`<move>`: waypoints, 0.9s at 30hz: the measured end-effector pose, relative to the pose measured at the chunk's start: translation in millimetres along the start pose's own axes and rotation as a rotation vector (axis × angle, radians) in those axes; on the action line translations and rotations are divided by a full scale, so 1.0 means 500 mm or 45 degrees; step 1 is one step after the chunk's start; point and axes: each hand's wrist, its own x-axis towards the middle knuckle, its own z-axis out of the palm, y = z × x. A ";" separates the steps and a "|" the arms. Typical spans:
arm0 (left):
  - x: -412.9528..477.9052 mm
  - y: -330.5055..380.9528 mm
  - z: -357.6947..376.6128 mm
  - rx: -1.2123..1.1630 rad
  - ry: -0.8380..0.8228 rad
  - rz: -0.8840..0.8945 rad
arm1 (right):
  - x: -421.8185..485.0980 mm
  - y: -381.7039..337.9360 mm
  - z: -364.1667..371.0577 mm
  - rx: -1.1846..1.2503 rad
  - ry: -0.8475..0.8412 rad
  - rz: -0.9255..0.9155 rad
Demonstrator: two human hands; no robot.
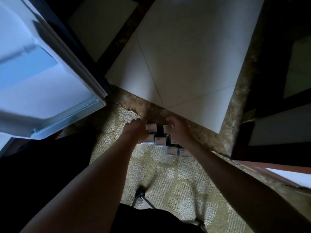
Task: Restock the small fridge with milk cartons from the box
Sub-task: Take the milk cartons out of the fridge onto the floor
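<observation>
head view, left hand (137, 130) and right hand (176, 130) each gripping milk cartons (159, 141), fridge door (50, 78) open

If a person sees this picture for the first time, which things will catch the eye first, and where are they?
First, the two bare arms reaching down the middle: the left hand and the right hand are both down among a cluster of small white milk cartons on the patterned carpet. Next, the open fridge door, pale and bright, fills the upper left. Whether either hand already grips a carton is unclear.
</observation>
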 end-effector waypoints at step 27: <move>-0.535 -0.337 -0.383 0.261 0.869 -0.370 | -0.163 -0.707 -0.019 -0.262 -0.094 -0.977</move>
